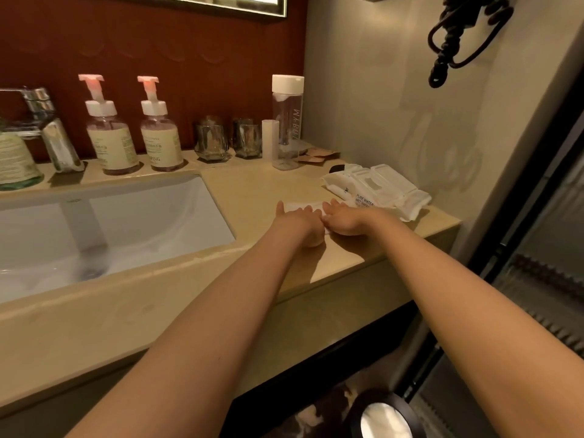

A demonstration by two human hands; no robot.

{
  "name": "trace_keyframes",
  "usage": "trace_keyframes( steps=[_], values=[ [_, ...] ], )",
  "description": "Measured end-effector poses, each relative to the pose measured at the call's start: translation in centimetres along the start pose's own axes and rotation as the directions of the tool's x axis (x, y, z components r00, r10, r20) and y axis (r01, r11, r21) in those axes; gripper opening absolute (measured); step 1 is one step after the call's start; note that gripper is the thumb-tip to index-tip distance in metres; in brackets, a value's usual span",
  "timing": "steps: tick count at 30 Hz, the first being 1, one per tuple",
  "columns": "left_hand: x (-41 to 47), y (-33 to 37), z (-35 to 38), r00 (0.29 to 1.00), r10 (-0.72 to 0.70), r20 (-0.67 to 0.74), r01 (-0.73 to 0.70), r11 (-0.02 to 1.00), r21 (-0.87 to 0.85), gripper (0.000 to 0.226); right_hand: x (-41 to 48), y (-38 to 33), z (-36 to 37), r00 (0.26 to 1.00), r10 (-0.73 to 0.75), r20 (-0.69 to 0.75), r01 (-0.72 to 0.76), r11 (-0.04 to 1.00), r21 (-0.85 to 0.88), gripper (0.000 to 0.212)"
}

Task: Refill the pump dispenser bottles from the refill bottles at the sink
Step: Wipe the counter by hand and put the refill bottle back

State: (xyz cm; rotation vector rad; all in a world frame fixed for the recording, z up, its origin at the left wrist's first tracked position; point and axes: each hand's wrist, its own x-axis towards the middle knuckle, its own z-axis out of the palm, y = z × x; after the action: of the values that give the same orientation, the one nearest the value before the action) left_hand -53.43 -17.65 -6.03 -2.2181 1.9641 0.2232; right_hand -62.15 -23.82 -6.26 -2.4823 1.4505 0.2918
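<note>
beige stone counter [262,184], one, with one white sink [151,216] set in at left.
- left pump bottle [109,143], right pump bottle [161,143]: two, pink-topped, upright side by side on the ledge behind the sink.
- clear bottle [287,128]: one, tall, white cap on, upright near the back wall.
- glasses [211,139]: two, between the pump bottles and the clear bottle; one white tube [270,139] just beside that bottle.
- tap [36,102]: one, far left.
- wipes pack [379,188]: one, flat, just beyond the right hand.
- brown sachets [316,154]: count unclear.
- left hand [298,224], right hand [346,219]: two, side by side, fingers flat, pressing one white sheet [303,206] onto the counter, gripping nothing, well apart from every bottle.
</note>
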Motion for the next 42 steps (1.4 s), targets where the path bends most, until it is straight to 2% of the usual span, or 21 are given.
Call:
trace_keyframes(
  steps=[11,15,25,34,42],
  values=[
    [-3.1,-1.1,1.1,0.997,0.072,0.03,-0.069,0.994,-0.082,0.05,-3.6,-0.8,2.0,1.0,0.008,-0.022,-0.007,0.999,0.037,0.053],
    [-4.8,-2.9,1.4,0.998,0.043,0.039,-0.042,0.998,-0.037,0.051,-4.4,-3.1,2.5,0.999,-0.051,-0.006,0.051,0.997,0.059,0.052],
    [-9.6,-5.8,3.0,1.0,-0.028,-0.007,0.027,0.996,-0.084,0.052,-6.0,-7.2,3.5,0.988,-0.154,0.001,0.153,0.985,0.084,0.052],
    [-11.6,-3.4,2.7,0.999,-0.024,0.025,0.023,0.999,0.028,0.051,-7.5,-5.9,4.2,0.991,-0.13,0.012,0.129,0.99,0.058,0.052],
    [-12.3,-3.7,3.6,1.0,0.019,-0.002,-0.019,0.999,-0.033,0.052,-8.9,-5.6,4.8,0.989,-0.149,-0.023,0.149,0.989,0.006,0.052]
  ],
)
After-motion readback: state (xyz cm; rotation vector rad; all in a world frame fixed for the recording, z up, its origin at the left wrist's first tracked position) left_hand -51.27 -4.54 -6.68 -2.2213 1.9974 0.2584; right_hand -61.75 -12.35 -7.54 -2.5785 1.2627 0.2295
